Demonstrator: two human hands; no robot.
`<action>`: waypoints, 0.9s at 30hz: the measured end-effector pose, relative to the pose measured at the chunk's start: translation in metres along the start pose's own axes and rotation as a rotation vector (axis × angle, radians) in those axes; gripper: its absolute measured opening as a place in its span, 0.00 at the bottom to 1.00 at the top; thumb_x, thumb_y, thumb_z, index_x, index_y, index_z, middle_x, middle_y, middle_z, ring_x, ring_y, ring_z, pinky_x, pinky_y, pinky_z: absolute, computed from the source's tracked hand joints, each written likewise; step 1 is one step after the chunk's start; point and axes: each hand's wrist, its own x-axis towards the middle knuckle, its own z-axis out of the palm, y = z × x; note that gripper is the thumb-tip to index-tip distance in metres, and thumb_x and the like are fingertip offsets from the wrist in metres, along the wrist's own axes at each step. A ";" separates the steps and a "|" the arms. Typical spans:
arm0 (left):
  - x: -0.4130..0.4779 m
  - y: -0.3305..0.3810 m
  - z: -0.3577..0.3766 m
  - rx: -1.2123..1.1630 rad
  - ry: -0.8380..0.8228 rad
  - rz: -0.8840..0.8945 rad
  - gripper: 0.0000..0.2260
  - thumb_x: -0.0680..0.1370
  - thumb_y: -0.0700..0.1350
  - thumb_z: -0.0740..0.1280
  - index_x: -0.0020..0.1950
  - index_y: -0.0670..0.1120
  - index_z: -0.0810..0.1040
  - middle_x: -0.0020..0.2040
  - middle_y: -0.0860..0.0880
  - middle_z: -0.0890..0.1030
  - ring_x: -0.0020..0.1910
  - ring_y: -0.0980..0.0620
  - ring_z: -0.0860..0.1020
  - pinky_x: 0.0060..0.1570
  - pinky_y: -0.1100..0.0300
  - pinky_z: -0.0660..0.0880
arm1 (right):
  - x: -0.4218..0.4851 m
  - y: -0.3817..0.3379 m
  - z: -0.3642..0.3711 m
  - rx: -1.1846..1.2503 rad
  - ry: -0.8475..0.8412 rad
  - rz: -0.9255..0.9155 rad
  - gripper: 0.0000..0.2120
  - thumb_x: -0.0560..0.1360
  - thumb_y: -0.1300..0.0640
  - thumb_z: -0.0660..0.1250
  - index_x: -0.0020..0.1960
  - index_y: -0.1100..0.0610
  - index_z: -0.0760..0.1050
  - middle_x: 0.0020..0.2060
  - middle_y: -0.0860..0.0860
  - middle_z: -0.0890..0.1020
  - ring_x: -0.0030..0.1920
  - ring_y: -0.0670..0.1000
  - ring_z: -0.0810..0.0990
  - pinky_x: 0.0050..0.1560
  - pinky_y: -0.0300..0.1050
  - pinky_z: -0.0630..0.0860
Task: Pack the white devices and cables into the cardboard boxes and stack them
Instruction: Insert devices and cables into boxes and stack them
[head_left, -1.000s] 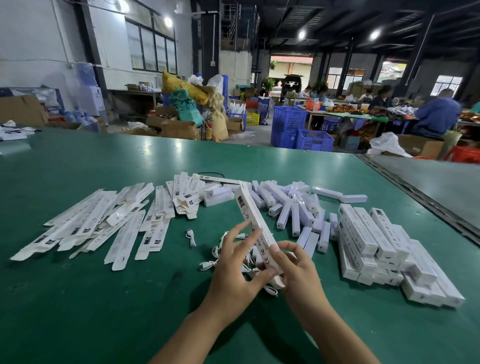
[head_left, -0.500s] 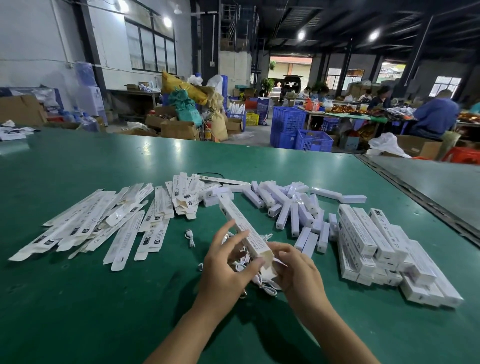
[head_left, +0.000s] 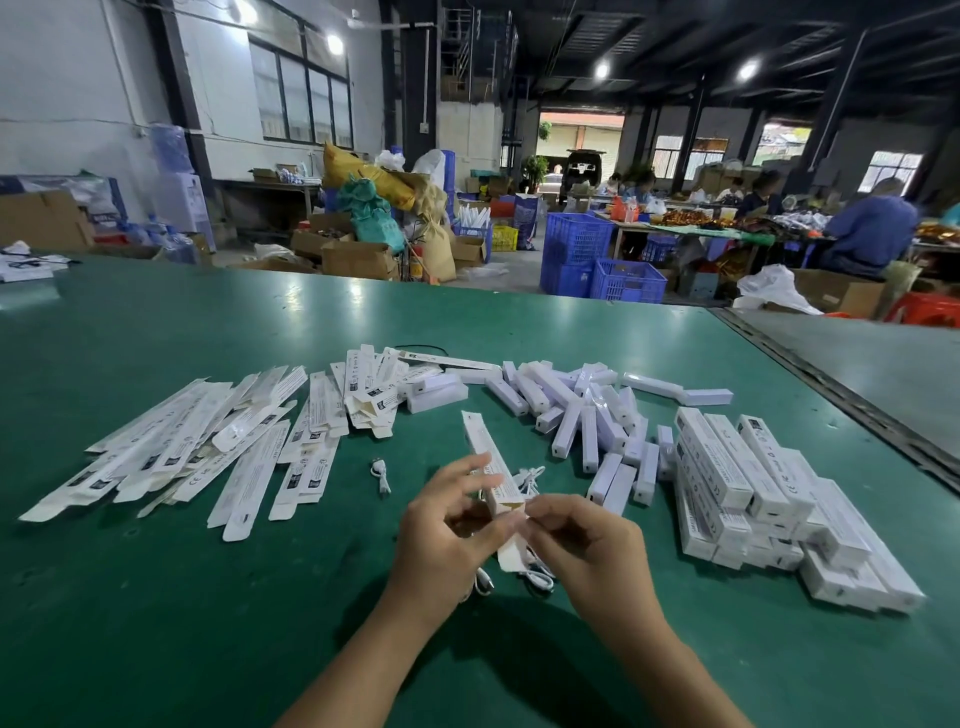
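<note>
Fingers of my left hand grip the cardboard box near its close end, and my right hand pinches the open flap there. The box's long axis runs away from me, leaning slightly left, with its mouth toward me. Cables lie on the surface just beneath both hands. The stack of packed boxes sits rightward, nearer my right hand, so I judge that hand should place it.
</note>
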 end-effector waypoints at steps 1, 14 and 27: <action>0.000 0.000 0.000 -0.018 0.003 -0.008 0.14 0.67 0.48 0.80 0.51 0.53 0.84 0.62 0.60 0.81 0.49 0.54 0.85 0.47 0.64 0.79 | 0.000 0.001 -0.002 -0.054 -0.010 -0.072 0.14 0.69 0.69 0.75 0.42 0.49 0.82 0.43 0.43 0.85 0.40 0.44 0.84 0.41 0.38 0.80; -0.001 0.000 0.000 -0.125 -0.003 -0.072 0.10 0.69 0.46 0.75 0.49 0.54 0.87 0.57 0.55 0.85 0.53 0.53 0.84 0.53 0.55 0.81 | 0.002 -0.001 -0.011 -0.158 -0.172 -0.192 0.13 0.72 0.58 0.76 0.54 0.47 0.80 0.54 0.36 0.82 0.52 0.40 0.83 0.49 0.40 0.79; -0.002 0.002 0.000 -0.050 -0.033 -0.020 0.10 0.76 0.43 0.69 0.54 0.53 0.85 0.59 0.57 0.83 0.61 0.58 0.80 0.56 0.63 0.77 | 0.002 0.001 -0.004 -0.279 0.025 -0.388 0.07 0.72 0.64 0.74 0.50 0.58 0.85 0.51 0.47 0.84 0.50 0.40 0.83 0.46 0.38 0.81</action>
